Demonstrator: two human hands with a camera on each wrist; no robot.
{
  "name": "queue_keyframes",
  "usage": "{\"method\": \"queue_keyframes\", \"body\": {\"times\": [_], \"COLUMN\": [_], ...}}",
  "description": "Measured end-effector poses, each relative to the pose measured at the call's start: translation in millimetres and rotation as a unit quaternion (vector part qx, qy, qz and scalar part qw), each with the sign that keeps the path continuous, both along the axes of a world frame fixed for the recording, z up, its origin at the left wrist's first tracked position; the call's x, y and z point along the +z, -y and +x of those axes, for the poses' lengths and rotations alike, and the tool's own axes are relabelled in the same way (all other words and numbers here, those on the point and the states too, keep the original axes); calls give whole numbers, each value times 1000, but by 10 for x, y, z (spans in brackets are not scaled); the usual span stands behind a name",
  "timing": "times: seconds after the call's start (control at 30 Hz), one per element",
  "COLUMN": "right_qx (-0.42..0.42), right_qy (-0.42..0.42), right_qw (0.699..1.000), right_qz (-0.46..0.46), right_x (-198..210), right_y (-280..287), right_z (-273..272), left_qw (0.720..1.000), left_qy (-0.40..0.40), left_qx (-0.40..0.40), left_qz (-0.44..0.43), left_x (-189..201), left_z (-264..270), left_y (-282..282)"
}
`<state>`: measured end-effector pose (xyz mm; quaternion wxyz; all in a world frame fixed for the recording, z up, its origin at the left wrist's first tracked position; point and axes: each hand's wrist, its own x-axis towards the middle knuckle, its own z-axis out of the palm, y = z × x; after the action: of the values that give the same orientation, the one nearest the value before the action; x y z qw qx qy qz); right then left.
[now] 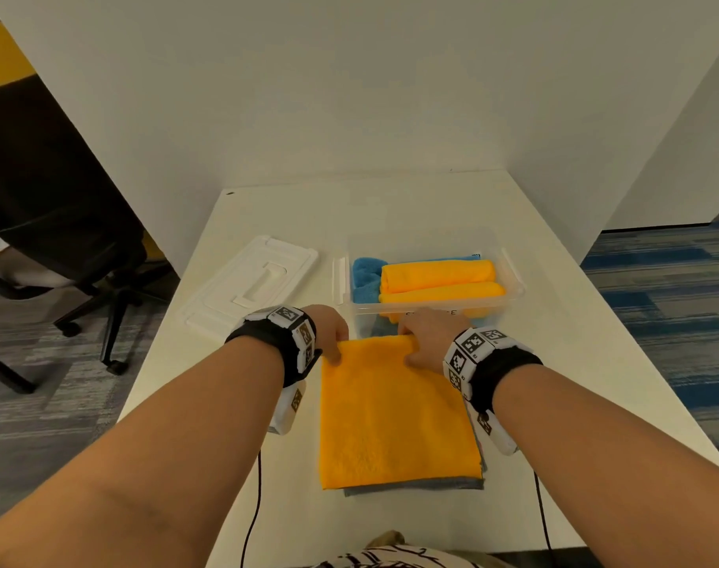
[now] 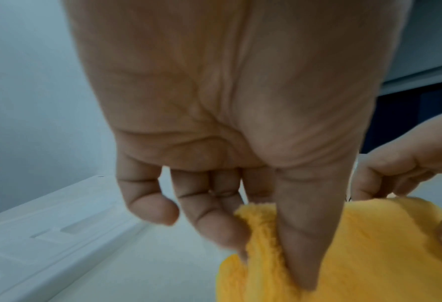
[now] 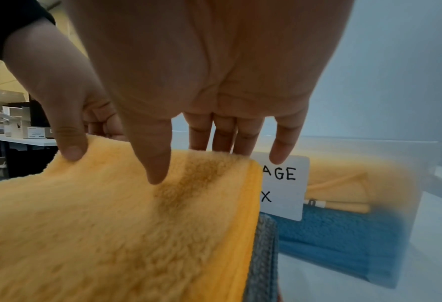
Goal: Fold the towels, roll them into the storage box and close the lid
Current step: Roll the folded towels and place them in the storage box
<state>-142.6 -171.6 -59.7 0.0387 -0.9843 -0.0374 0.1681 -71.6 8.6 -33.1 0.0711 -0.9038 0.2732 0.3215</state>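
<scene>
A white table [image 1: 554, 256] stands in a corner of plain white partition walls, with blue-grey patterned carpet [image 1: 657, 289] on the right and a black office chair [image 1: 55, 207] to the left. On it, a folded orange towel [image 1: 394, 412] lies near the person atop a grey towel [image 1: 411, 487]; the left hand [image 1: 329, 330] pinches its far left corner and the right hand [image 1: 429, 340] curls over its far right edge. Just beyond, the clear storage box [image 1: 513, 280] holds rolled orange towels [image 1: 439, 278] over a blue towel [image 1: 366, 276], the white lid [image 1: 247, 284] flat to its left.

Bare forearms, black wristbands [image 1: 267, 336], white marker blocks [image 1: 472, 346]
</scene>
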Motion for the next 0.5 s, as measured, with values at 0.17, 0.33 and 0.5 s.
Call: {"method": "queue_keyframes", "body": {"times": [0.17, 0.33, 0.5], "right_qx": [15, 25, 31], "right_qy": [-1, 31, 55], "right_qw": [999, 998, 998], "right_qz": [51, 45, 15], "right_x": [61, 94, 88], "right_y": [-167, -279, -220], "right_z": [-14, 3, -13], "left_qw": [993, 990, 991], "left_qy": [-17, 18, 51], "left_qx": [15, 12, -15], "left_qz": [-117, -139, -126], "left_x": [27, 0, -71], "left_z": [62, 60, 48], "left_y": [-155, -253, -270]}}
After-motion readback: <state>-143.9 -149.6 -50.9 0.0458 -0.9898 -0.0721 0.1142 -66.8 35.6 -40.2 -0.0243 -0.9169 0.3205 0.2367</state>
